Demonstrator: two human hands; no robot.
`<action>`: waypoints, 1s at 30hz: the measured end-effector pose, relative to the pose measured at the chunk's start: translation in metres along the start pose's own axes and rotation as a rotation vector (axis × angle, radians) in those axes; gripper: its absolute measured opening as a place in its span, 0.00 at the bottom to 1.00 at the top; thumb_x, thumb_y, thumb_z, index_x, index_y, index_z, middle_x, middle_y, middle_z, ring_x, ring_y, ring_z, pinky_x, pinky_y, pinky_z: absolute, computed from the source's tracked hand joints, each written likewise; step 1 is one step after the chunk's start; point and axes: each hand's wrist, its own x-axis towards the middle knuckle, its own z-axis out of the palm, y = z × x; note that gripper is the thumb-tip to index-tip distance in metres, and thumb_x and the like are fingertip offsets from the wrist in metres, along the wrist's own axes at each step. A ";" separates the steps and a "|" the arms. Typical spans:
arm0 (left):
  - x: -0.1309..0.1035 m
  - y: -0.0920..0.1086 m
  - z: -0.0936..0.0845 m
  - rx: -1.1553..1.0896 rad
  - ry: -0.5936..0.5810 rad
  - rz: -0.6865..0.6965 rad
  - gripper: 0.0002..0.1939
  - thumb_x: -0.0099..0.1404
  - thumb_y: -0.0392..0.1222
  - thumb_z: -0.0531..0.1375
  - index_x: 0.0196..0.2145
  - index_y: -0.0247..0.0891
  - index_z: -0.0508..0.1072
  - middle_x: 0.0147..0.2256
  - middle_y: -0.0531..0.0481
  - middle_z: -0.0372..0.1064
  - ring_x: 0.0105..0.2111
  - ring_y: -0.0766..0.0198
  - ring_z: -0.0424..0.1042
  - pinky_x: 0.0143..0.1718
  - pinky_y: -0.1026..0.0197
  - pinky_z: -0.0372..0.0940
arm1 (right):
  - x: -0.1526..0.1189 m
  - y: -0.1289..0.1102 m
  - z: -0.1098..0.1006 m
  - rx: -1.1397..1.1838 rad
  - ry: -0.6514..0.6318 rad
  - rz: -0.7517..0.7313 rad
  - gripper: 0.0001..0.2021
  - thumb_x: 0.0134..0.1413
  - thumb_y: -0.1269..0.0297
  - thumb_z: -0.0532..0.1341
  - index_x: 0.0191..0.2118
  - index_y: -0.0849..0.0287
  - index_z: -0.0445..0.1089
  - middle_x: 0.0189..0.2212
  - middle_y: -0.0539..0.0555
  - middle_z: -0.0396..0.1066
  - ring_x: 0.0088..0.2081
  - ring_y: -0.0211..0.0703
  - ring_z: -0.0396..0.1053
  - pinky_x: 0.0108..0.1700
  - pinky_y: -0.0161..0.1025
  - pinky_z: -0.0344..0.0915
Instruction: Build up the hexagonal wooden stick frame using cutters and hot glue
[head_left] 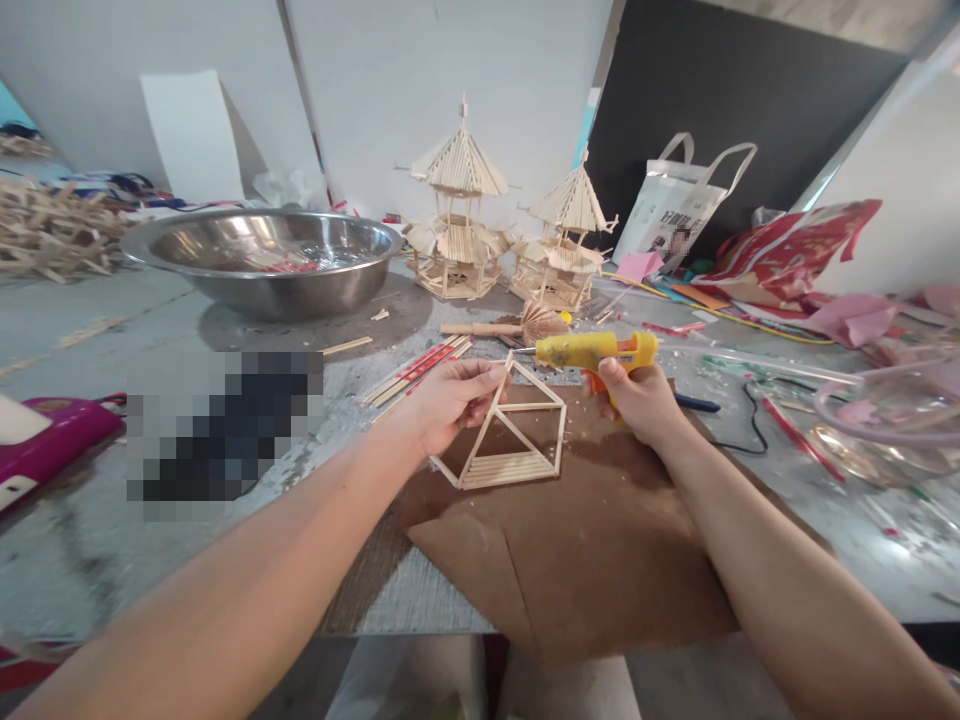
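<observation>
My left hand (pixel 450 400) grips the top of a small pyramid frame of wooden sticks (pixel 517 440), which rests on a brown cardboard sheet (pixel 585 560). My right hand (pixel 637 400) holds a yellow glue gun (pixel 592 350) level, its nozzle pointing left at the frame's apex. Several thin sticks lie flat across one lower side of the frame.
Two finished stick pagodas (pixel 457 215) (pixel 566 240) stand behind. A big steel bowl (pixel 262 260) sits at back left, loose sticks with red wrappers (pixel 416 372) beside it. A clear bowl (pixel 885 420), a black cable (pixel 750 415), red and pink paper scraps (pixel 787 255) and a white bag (pixel 679 205) crowd the right. A pink object (pixel 45 440) lies far left.
</observation>
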 end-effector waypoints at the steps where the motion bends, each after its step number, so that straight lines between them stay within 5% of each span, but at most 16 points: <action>1: 0.000 0.000 0.000 -0.001 0.002 0.001 0.10 0.45 0.42 0.63 0.22 0.33 0.67 0.16 0.54 0.62 0.12 0.78 0.51 0.12 0.73 0.43 | 0.000 -0.001 0.000 -0.002 -0.005 0.000 0.21 0.39 0.43 0.55 0.21 0.60 0.62 0.12 0.47 0.60 0.10 0.29 0.52 0.11 0.30 0.49; 15: 0.004 0.002 -0.003 -0.109 0.213 -0.015 0.06 0.48 0.36 0.60 0.22 0.34 0.65 0.15 0.57 0.59 0.11 0.77 0.52 0.11 0.73 0.45 | -0.008 -0.007 0.003 -0.138 -0.160 -0.164 0.19 0.37 0.45 0.58 0.23 0.59 0.65 0.18 0.50 0.63 0.20 0.36 0.60 0.18 0.33 0.57; 20: 0.006 0.001 -0.004 -0.121 0.222 -0.019 0.05 0.50 0.37 0.59 0.24 0.33 0.67 0.17 0.55 0.62 0.11 0.78 0.52 0.10 0.73 0.45 | -0.008 -0.004 0.004 -0.171 -0.275 -0.256 0.16 0.41 0.50 0.58 0.29 0.59 0.69 0.24 0.51 0.68 0.27 0.40 0.65 0.28 0.36 0.62; 30: 0.005 0.001 -0.004 -0.121 0.204 -0.015 0.04 0.51 0.36 0.59 0.24 0.33 0.66 0.17 0.55 0.62 0.11 0.78 0.52 0.10 0.74 0.45 | -0.008 -0.004 0.005 -0.256 -0.254 -0.256 0.16 0.41 0.49 0.57 0.29 0.56 0.69 0.24 0.50 0.68 0.27 0.41 0.65 0.29 0.38 0.63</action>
